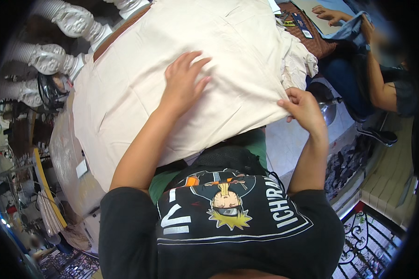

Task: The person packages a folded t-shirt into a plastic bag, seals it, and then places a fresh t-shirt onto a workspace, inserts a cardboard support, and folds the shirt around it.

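A large cream-coloured cloth [130, 88] lies spread over the table and hangs down its near edge toward my lap. It shows soft wrinkles, and part of it is bunched up at the right. My left hand [185, 83] rests on the middle of the cloth with its fingers apart. At the cloth's near right corner, my right hand [303, 108] pinches the edge between thumb and fingers, pulling the fabric taut there.
White ornate balusters [51, 59] stand at the left. Across the right corner, another person's hand [329, 16] lies by a light blue cloth [342, 33]. A brown quilted cover [312, 44] holds small tools and a label. A yellow-edged rack [46, 190] stands lower left.
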Demonstrator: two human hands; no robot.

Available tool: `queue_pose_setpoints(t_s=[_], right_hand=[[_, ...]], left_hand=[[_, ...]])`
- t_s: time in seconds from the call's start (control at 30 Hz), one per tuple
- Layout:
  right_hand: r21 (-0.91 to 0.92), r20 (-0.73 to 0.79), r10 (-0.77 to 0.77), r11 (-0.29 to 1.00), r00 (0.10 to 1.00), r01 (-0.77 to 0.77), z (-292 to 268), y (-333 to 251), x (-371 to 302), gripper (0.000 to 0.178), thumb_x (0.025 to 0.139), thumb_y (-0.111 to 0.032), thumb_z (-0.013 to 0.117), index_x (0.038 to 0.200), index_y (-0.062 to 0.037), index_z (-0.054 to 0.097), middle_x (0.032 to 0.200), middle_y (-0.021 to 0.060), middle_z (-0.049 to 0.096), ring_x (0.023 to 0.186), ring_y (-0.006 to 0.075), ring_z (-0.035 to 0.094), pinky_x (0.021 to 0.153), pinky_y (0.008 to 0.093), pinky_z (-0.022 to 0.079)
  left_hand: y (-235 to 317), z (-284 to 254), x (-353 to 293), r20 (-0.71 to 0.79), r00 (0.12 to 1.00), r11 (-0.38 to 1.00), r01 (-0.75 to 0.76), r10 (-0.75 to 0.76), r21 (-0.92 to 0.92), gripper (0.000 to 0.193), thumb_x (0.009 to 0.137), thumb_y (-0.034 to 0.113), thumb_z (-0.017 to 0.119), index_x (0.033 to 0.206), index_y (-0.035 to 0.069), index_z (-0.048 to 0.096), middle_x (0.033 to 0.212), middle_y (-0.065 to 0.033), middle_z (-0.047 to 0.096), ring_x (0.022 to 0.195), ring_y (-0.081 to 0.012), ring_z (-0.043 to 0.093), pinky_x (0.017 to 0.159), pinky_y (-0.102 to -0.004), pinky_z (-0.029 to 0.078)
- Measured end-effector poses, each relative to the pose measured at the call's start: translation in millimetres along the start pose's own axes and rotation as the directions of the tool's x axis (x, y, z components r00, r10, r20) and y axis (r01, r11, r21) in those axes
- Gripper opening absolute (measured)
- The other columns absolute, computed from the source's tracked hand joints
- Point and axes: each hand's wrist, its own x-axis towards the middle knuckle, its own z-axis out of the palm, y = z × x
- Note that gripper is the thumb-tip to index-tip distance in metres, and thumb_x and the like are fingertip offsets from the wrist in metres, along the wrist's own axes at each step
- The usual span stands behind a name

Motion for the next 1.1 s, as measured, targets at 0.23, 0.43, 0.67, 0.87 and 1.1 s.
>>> queue_pose_setpoints(t_s=[0.23,0.43,0.67,0.87,1.1], right_hand=[[-0.627,-0.351,-0.281,0.779,0.893,-0.002,0.9,-51.0,-5.6,0.019,0.078,-0.017,0.066,0.088,-0.0004,0.064,0.078,0.0140,0.066,0.076,0.0307,0.064,0.069,0.0375,0.050],[-0.692,0.103,-0.895,0.249,0.434,0.677,96.3,-92.8,54.0,0.042,0.082,-0.028,0.062,0.119,-0.0077,0.055,0.127,0.0176,0.050,0.121,0.0341,0.044,0.096,0.0420,0.038],[-0.918,0.092,-0.516,0.287,0.852,0.273,108.7,-95.3,87.7,0.052,0.081,-0.036,0.063,0.123,-0.0063,0.054,0.130,0.0175,0.049,0.126,0.0370,0.039,0.100,0.0490,0.032],[-0.825,0.287,-0.786,0.088,0.548,0.558,159.5,-142.6,143.1,0.049,0.087,-0.036,0.056,0.128,-0.0094,0.050,0.135,0.0140,0.044,0.130,0.0338,0.032,0.103,0.0452,0.031],[-0.936,0.163,-0.651,0.135,0.741,0.325,162.3,-150.6,213.3,0.057,0.090,-0.046,0.046,0.137,-0.0137,0.039,0.142,0.0124,0.035,0.134,0.0304,0.027,0.105,0.0473,0.027]], left_hand=[[-57.8,-51.3,-105.3,-0.093,0.952,0.954,0.297,-0.292,0.043,0.044,0.082,0.027,0.063,0.123,0.015,0.053,0.133,-0.0087,0.044,0.128,-0.0298,0.034,0.103,-0.0467,0.025],[-116.6,-61.3,-142.9,-0.210,0.842,0.791,0.538,-0.496,0.289,0.055,0.086,0.040,0.055,0.132,0.011,0.044,0.141,-0.0134,0.036,0.133,-0.0323,0.027,0.105,-0.0501,0.023],[-145.7,-99.0,-176.2,-0.123,0.728,0.705,0.685,-0.675,0.185,0.061,0.087,0.044,0.052,0.135,0.008,0.040,0.145,-0.0138,0.028,0.136,-0.0340,0.019,0.106,-0.0552,0.018],[-251.3,-118.6,-159.1,-0.281,0.730,0.685,0.683,-0.623,0.255,0.057,0.089,0.044,0.047,0.134,0.008,0.041,0.145,-0.0126,0.029,0.135,-0.0347,0.022,0.105,-0.0566,0.020],[-296.1,-131.6,-176.5,-0.239,0.530,0.412,0.816,-0.814,0.405,0.060,0.092,0.046,0.041,0.140,0.012,0.033,0.149,-0.0121,0.022,0.138,-0.0362,0.014,0.105,-0.0609,0.013]])
